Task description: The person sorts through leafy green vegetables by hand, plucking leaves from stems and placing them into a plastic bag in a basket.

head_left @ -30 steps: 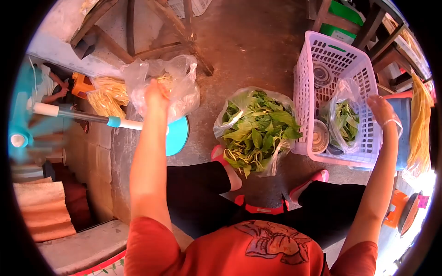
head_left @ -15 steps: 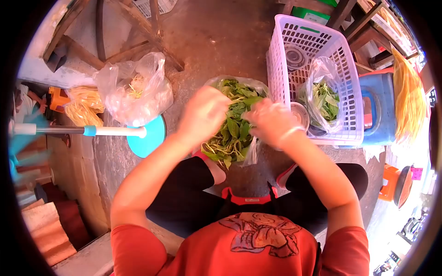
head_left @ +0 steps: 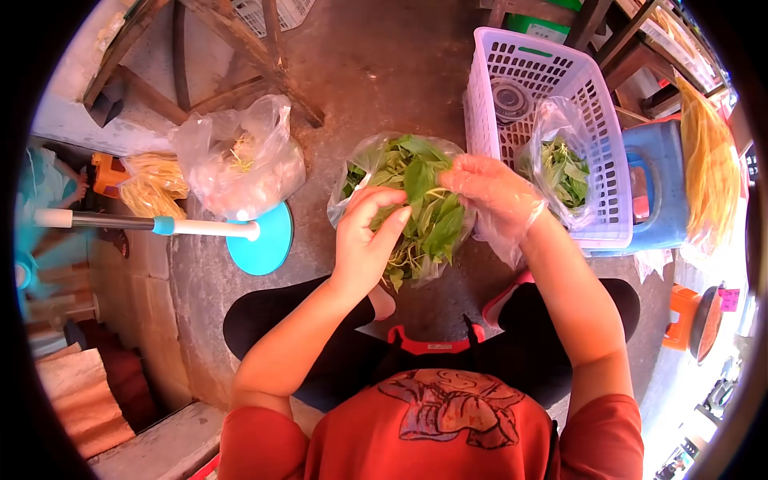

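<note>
My right hand (head_left: 492,190), covered by clear plastic film that looks like a glove, pinches a sprig of leafy greens (head_left: 424,180) by its stem. Close to the sprig's left edge is my left hand (head_left: 366,236), its thumb and index finger curved with a gap between them; whether the fingertips touch a leaf is unclear. Beneath both hands, more loose green leaves and thin stems (head_left: 404,256) lie on an opened clear plastic bag (head_left: 338,200) on the floor, between my feet and partly hidden by the hands.
At right stands a lilac plastic basket (head_left: 596,88) holding a bag of greens (head_left: 566,172) and a round lid (head_left: 510,98). A blue jerrycan (head_left: 664,172) is beside it. On the left are a filled plastic bag (head_left: 264,176) and a turquoise disc (head_left: 268,244) with a pole.
My left hand has moved down and its thumb and index finger are apart. The right hand has risen slightly, lifting a sprig above the pile.
</note>
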Tool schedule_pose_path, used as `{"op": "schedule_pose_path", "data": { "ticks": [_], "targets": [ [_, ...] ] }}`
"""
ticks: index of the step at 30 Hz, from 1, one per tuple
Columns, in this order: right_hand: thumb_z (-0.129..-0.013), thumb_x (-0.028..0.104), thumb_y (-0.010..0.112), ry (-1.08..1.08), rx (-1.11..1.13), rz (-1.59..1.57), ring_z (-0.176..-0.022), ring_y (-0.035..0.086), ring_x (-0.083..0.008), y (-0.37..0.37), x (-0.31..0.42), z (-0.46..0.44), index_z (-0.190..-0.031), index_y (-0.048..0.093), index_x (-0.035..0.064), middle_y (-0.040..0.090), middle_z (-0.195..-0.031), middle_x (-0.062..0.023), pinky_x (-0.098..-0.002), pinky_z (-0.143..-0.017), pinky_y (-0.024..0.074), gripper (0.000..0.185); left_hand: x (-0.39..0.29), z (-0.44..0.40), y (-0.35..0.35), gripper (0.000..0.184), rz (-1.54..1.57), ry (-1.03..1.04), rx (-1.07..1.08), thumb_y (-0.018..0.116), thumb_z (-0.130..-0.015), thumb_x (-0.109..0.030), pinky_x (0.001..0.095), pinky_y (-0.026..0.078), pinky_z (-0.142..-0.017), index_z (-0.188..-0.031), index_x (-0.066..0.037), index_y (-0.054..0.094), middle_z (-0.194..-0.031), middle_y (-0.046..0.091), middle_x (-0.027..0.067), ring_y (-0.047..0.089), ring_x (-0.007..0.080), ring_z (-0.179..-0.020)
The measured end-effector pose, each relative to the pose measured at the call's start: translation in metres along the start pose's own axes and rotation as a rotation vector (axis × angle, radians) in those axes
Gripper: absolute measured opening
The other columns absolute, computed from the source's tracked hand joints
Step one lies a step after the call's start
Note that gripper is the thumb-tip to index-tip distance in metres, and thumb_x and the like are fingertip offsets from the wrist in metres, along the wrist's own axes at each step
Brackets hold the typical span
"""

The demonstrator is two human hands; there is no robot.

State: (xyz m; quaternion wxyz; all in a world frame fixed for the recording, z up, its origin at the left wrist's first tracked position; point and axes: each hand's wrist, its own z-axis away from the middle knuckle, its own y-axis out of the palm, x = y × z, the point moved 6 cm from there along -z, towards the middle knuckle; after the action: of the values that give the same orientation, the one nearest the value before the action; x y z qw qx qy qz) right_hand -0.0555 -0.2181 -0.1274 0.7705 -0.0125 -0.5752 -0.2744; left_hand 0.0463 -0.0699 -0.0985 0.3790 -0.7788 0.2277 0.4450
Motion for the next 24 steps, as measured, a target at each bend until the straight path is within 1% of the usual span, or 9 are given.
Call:
{"op": "schedule_pose_path", "data": {
  "ticks": [3, 5, 8, 9, 12, 17, 20, 23, 24],
  "targets": [
    [-0.082, 0.022, 0.065, 0.022, 0.037, -0.080, -0.064, 0.044, -0.0069, 0.002, -0.014, 0.003, -0.079, 0.057, 0.0099, 0.050, -0.069, 0.0040, -0.0224, -0.060, 0.0350, 0.015, 0.010, -0.002, 0.001, 0.014, -0.032, -0.061, 0.034, 0.068, -0.083, -0.010, 0.0238, 0.044, -0.071, -0.089, 0.001, 0.062, -0.087, 0.061, 0.0028, 0.056, 0.0111, -0.080],
    [-0.084, 0.021, 0.063, 0.006, 0.012, -0.153, -0.066, 0.047, -0.0085, -0.003, -0.018, 0.005, -0.085, 0.060, 0.0077, 0.053, -0.073, 0.0028, -0.0233, -0.063, 0.0385, 0.014, 0.025, -0.001, 0.000, 0.015, 0.073, -0.320, 0.107, 0.069, -0.082, -0.011, 0.0226, 0.043, -0.066, -0.087, 0.002, 0.064, -0.077, 0.060, 0.0020, 0.055, 0.0102, -0.071],
    [-0.086, 0.018, 0.060, -0.471, -0.607, 0.336, -0.074, 0.054, -0.0133, -0.030, 0.004, 0.016, -0.095, 0.062, 0.0048, 0.060, -0.082, -0.0014, -0.0269, -0.069, 0.0435, 0.016, 0.044, -0.002, 0.006, 0.016, 0.347, -0.541, 0.089, 0.069, -0.082, -0.012, 0.0208, 0.041, -0.056, -0.084, 0.003, 0.066, -0.065, 0.057, 0.0010, 0.052, 0.0076, -0.059],
    [-0.084, 0.017, 0.062, -0.539, -0.643, 0.544, -0.084, 0.058, -0.0194, -0.028, 0.024, 0.027, -0.096, 0.063, 0.0048, 0.063, -0.090, -0.0060, -0.0306, -0.076, 0.0463, 0.017, 0.046, -0.002, 0.005, 0.015, 0.368, -0.569, 0.099, 0.069, -0.082, -0.012, 0.0211, 0.040, -0.055, -0.084, 0.003, 0.066, -0.064, 0.057, 0.0012, 0.051, 0.0075, -0.058],
    [-0.077, 0.017, 0.068, -1.062, -0.382, 1.105, -0.087, 0.059, -0.0223, 0.008, 0.060, 0.043, -0.091, 0.066, 0.0076, 0.063, -0.091, -0.0084, -0.0342, -0.078, 0.0470, 0.017, 0.050, -0.001, 0.009, 0.020, 0.446, -0.605, 0.118, 0.069, -0.083, -0.017, 0.0212, 0.040, -0.051, -0.085, 0.003, 0.067, -0.064, 0.058, 0.0005, 0.050, 0.0062, -0.056],
    [-0.073, 0.018, 0.067, -0.920, -0.282, 1.459, -0.085, 0.057, -0.0196, 0.034, 0.036, 0.036, -0.079, 0.064, 0.0149, 0.061, -0.078, -0.0017, -0.0477, -0.094, 0.0362, 0.007, 0.038, -0.003, 0.015, 0.022, 0.537, -0.669, 0.121, 0.069, -0.083, -0.019, 0.0215, 0.037, -0.049, -0.084, 0.003, 0.067, -0.060, 0.056, 0.0005, 0.048, 0.0071, -0.052],
    [-0.073, 0.016, 0.065, -0.832, -0.299, 1.625, -0.081, 0.057, -0.0218, 0.035, 0.036, 0.031, -0.077, 0.059, 0.0126, 0.059, -0.075, -0.0023, -0.0483, -0.094, 0.0366, 0.008, 0.041, -0.004, 0.012, 0.024, 0.519, -0.654, 0.144, 0.068, -0.084, -0.022, 0.0212, 0.036, -0.047, -0.083, 0.002, 0.067, -0.057, 0.054, 0.0007, 0.047, 0.0072, -0.050],
    [-0.081, 0.012, 0.059, -0.791, -0.386, 1.423, -0.078, 0.056, -0.0200, 0.027, 0.023, 0.024, -0.080, 0.055, 0.0102, 0.057, -0.073, -0.0030, -0.0428, -0.090, 0.0404, 0.004, 0.032, -0.005, 0.016, 0.026, 0.486, -0.654, 0.134, 0.065, -0.087, -0.023, 0.0226, 0.033, -0.046, -0.081, 0.003, 0.063, -0.053, 0.050, 0.0014, 0.042, 0.0087, -0.048],
    [-0.084, 0.012, 0.056, -0.660, -0.418, 1.017, -0.077, 0.056, -0.0188, 0.011, 0.021, 0.020, -0.082, 0.055, 0.0095, 0.057, -0.074, -0.0032, -0.0398, -0.087, 0.0417, 0.004, 0.034, -0.004, 0.015, 0.027, 0.500, -0.653, 0.125, 0.066, -0.086, -0.024, 0.0222, 0.033, -0.045, -0.080, 0.002, 0.064, -0.053, 0.051, 0.0011, 0.043, 0.0084, -0.048]
  ]
}}
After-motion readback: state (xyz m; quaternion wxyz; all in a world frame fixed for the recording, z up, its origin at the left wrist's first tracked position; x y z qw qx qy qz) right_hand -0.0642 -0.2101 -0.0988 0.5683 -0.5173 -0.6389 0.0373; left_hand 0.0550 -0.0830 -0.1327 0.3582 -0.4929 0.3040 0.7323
